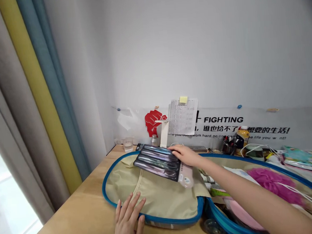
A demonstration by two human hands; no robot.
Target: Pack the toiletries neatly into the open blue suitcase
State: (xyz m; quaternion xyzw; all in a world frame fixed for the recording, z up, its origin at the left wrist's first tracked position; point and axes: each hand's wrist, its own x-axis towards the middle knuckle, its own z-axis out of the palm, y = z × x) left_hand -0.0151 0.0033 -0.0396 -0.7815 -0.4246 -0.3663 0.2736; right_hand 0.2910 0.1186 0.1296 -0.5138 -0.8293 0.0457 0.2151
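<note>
The right hand [184, 156] lay over a flat pack of toothbrushes [156, 162], which rested on the beige lining [153, 199] of an open blue-rimmed travel case [102, 185]. The left hand [127, 222], fingers spread, touched the case's near rim above a wooden desk [77, 215].

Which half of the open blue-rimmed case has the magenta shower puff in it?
The half at the right of the view, crammed with items including the magenta shower puff. The other half shows beige lining, with the black toothbrush pack lying on it.
</note>
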